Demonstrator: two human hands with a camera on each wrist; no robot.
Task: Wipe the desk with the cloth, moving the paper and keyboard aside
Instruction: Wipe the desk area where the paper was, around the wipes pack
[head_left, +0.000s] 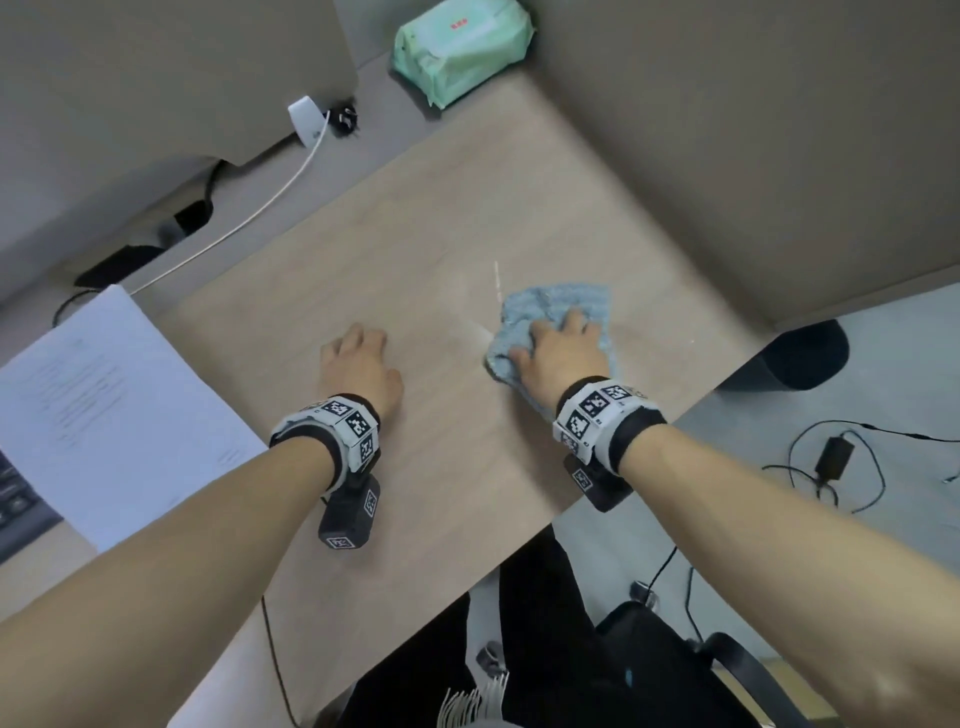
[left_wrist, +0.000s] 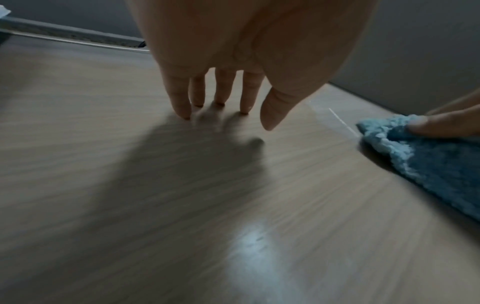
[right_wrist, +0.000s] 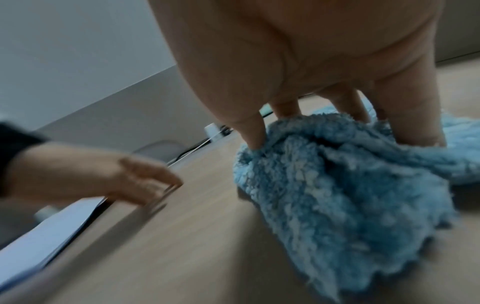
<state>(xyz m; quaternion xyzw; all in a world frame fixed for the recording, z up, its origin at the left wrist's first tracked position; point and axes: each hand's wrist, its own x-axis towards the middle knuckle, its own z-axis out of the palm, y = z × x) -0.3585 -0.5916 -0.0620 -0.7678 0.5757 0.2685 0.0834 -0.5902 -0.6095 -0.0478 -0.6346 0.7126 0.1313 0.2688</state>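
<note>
A crumpled blue cloth (head_left: 566, 304) lies on the wooden desk (head_left: 441, 208), right of centre. My right hand (head_left: 556, 340) rests on top of it, with thumb and fingers dug into the bunched cloth (right_wrist: 337, 195). Left of it, my left hand (head_left: 358, 358) holds nothing, and its fairly straight fingertips (left_wrist: 183, 111) touch the bare desk. The cloth (left_wrist: 428, 164) shows at the right edge of the left wrist view. A white printed paper (head_left: 104, 410) lies at the desk's left side. It partly covers a dark keyboard (head_left: 15, 499) at the frame's edge.
A green wipes pack (head_left: 460, 49) sits at the far corner. A white charger (head_left: 307, 119) and its cable (head_left: 249, 218) run along the back left. Beige partitions stand behind and to the right. A thin white sliver (head_left: 497, 278) lies beside the cloth. Cables (head_left: 831, 457) lie on the floor.
</note>
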